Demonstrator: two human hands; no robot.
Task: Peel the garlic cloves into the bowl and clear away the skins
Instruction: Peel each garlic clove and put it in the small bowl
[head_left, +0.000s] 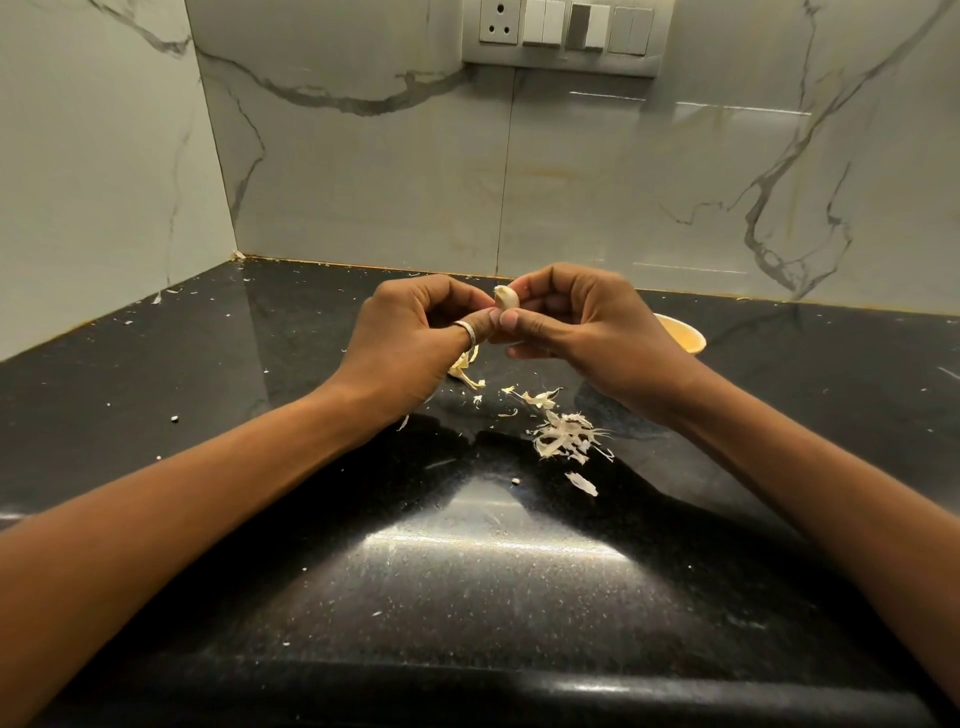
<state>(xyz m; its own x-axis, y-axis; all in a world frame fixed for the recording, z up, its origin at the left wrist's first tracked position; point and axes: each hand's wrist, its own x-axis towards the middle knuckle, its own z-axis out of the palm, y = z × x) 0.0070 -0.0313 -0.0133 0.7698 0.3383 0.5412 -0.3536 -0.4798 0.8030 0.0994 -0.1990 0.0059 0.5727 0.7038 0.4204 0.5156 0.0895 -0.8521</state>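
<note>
A pale garlic clove (506, 298) is held up above the black counter (467, 571), between both hands. My right hand (582, 332) pinches it from the right with thumb and fingers. My left hand (415, 338), with a ring on its thumb, has its thumb tip against the clove's lower left and its fingers curled. A yellow bowl (683, 335) stands on the counter behind my right hand, mostly hidden by it. Loose garlic skins (563, 436) lie scattered on the counter below the hands, and more skin pieces (467, 371) lie under my left hand.
Marble-look walls meet in a corner at the back left. A switch panel (563, 31) sits high on the back wall. Small skin flecks dot the counter. The rounded front edge of the counter runs along the bottom.
</note>
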